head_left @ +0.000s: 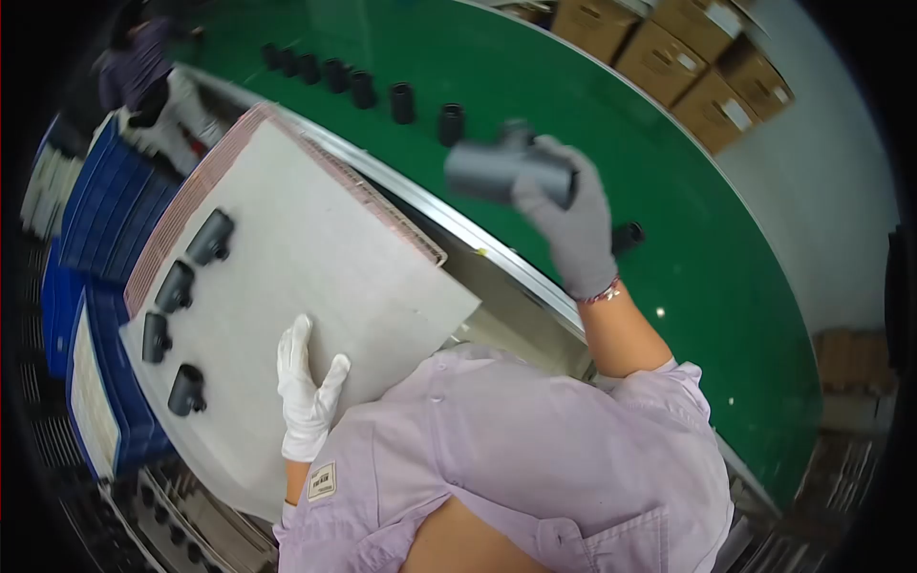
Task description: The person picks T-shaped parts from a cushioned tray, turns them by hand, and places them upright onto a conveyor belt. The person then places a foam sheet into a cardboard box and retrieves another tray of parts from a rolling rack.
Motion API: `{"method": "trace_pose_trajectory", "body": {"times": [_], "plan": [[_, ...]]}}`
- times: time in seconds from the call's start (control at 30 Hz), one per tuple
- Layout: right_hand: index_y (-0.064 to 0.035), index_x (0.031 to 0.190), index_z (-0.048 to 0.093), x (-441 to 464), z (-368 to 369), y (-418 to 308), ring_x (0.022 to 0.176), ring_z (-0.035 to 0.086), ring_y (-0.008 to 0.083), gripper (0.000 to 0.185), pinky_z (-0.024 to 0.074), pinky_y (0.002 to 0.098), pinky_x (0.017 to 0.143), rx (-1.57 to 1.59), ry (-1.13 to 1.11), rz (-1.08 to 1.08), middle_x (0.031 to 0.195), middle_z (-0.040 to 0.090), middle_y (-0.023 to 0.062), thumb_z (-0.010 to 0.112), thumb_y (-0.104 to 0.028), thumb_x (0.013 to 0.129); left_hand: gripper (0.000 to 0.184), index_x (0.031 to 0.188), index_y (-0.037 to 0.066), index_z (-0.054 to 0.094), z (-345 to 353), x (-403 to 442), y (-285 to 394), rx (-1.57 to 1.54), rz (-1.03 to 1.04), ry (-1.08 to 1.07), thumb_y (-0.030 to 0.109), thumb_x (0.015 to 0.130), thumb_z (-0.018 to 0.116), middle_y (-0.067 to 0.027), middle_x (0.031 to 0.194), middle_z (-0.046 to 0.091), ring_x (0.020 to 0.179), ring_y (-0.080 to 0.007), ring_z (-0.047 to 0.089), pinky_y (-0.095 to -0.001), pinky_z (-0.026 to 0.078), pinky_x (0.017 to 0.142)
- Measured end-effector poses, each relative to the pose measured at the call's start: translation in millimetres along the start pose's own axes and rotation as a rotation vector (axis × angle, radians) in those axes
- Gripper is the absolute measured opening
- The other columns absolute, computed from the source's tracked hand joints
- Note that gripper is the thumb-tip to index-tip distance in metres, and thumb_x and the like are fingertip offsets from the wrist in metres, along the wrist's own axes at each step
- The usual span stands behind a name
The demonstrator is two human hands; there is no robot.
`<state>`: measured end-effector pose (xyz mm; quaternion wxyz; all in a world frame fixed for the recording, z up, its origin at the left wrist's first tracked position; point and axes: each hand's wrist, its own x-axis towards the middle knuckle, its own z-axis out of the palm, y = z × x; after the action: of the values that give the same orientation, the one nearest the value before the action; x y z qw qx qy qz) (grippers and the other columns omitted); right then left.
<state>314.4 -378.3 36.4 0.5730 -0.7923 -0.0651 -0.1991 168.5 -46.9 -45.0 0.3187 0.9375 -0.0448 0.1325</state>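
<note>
My right hand [581, 229], in a grey glove, is closed around one end of a dark grey pipe tee [478, 172]. The tee is raised above the green work surface [707, 296], its short branch pointing up, slightly blurred. My left hand [308, 392], in a white glove, lies with fingers spread on a pale sheet [315, 220] and holds nothing. Along that sheet's left side lie several similar tees [210, 236]. Past the raised tee, several dark fittings [401, 103] form a row on the green surface. Another dark fitting [628, 237] is partly hidden behind my right wrist.
Beneath the sheet shows a pink crate rim [272, 116]. A metal edge [458, 212] borders the green surface. Blue crates [119, 205] stand at left, near another person [153, 76]. Cardboard boxes [659, 72] are stacked at the upper right.
</note>
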Motion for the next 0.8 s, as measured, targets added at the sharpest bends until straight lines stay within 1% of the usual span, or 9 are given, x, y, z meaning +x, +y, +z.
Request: {"method": "trace_pose_trajectory", "body": {"times": [0.1,0.17,0.23,0.27,0.33,0.53,0.6,0.7,0.8], "plan": [[0.003,0.123,0.052,14.4,-97.8,57.2,0.105,0.059,0.0257,0.067,0.0474,0.0354,0.092,-0.44,0.508,0.12,0.117,0.058,0.0175,0.078,-0.036,0.076,0.061,0.135,-0.002,0.047,19.7,-5.4,-23.5,0.117,0.072,-0.11,0.016,0.081,0.07,-0.0214,0.138,0.047,0.13,-0.0383,0.041,-0.0445,0.029,0.111],[0.0017,0.124,0.052,-1.7,-162.7,116.4,0.106,0.059,0.0314,0.069,0.0479,0.0395,0.092,-0.98,0.551,0.221,0.118,0.058,0.0196,0.076,-0.041,0.075,0.068,0.136,-0.001,0.045,24.8,-5.1,-20.7,0.19,0.099,-0.147,0.022,0.078,0.073,-0.0214,0.136,0.048,0.128,-0.0408,0.041,-0.0486,0.027,0.11],[-0.0019,0.123,0.054,-24.6,-197.6,155.1,0.107,0.058,0.0366,0.067,0.0484,0.0443,0.091,-1.141,0.463,0.462,0.116,0.058,0.0216,0.074,-0.043,0.075,0.075,0.137,-0.001,0.043,29.7,-1.6,-18.8,0.273,0.113,-0.182,0.028,0.075,0.076,-0.0214,0.135,0.048,0.126,-0.0433,0.041,-0.0526,0.026,0.109],[-0.0019,0.123,0.054,-32.7,-204.9,168.7,0.107,0.058,0.0366,0.067,0.0484,0.0443,0.091,-1.146,0.46,0.471,0.116,0.058,0.0216,0.074,-0.043,0.075,0.08,0.138,-0.001,0.042,31.6,-0.3,-16.8,0.324,0.099,-0.201,0.029,0.073,0.077,-0.022,0.135,0.047,0.126,-0.0441,0.04,-0.0541,0.024,0.109],[-0.0054,0.122,0.055,-46.7,-215.7,191.7,0.108,0.058,0.0359,0.063,0.0495,0.045,0.09,-1.131,0.269,0.755,0.115,0.06,0.0203,0.073,-0.042,0.075,0.084,0.139,0.0,0.041,33.7,1.6,-8.3,0.376,0.081,-0.234,0.03,0.07,0.078,-0.0227,0.136,0.046,0.127,-0.0449,0.038,-0.0556,0.022,0.11],[-0.0072,0.119,0.047,-44.1,-212.5,204.1,0.107,0.058,0.0401,0.066,0.0507,0.0479,0.087,-1.249,0.162,0.85,0.112,0.061,0.02,0.075,-0.044,0.072,0.087,0.141,0.001,0.037,38.9,4.7,8.8,0.52,-0.014,-0.284,0.031,0.071,0.077,-0.0247,0.136,0.043,0.129,-0.0448,0.036,-0.0551,0.02,0.111],[-0.0063,0.112,0.045,-40.1,-203.2,191.9,0.108,0.055,0.0399,0.065,0.0501,0.0508,0.084,-1.295,0.206,0.639,0.111,0.058,0.0223,0.077,-0.043,0.069,0.086,0.141,0.001,0.037,30.0,4.4,12.6,0.496,-0.041,-0.296,0.033,0.072,0.076,-0.0254,0.137,0.042,0.131,-0.0446,0.033,-0.0544,0.019,0.112],[0.0005,0.129,0.046,-12.9,-153.9,156.2,0.111,0.053,0.0398,0.071,0.046,0.0475,0.092,-1.307,0.297,0.32,0.119,0.054,0.025,0.071,-0.042,0.078,0.079,0.139,0.0,0.04,7.5,9.3,15.4,0.311,-0.04,-0.28,0.038,0.077,0.074,-0.0269,0.134,0.045,0.131,-0.0454,0.035,-0.0516,0.022,0.112],[0.0044,0.131,0.047,6.1,-67.7,119.0,0.119,0.051,0.0371,0.058,0.0411,0.0438,0.101,-0.903,0.196,-0.178,0.13,0.052,0.0231,0.068,-0.026,0.085,0.074,0.135,0.002,0.045,-17.7,3.5,-9.3,0.155,-0.057,-0.156,0.037,0.078,0.075,-0.027,0.132,0.046,0.128,-0.0446,0.039,-0.0493,0.028,0.11]]}}
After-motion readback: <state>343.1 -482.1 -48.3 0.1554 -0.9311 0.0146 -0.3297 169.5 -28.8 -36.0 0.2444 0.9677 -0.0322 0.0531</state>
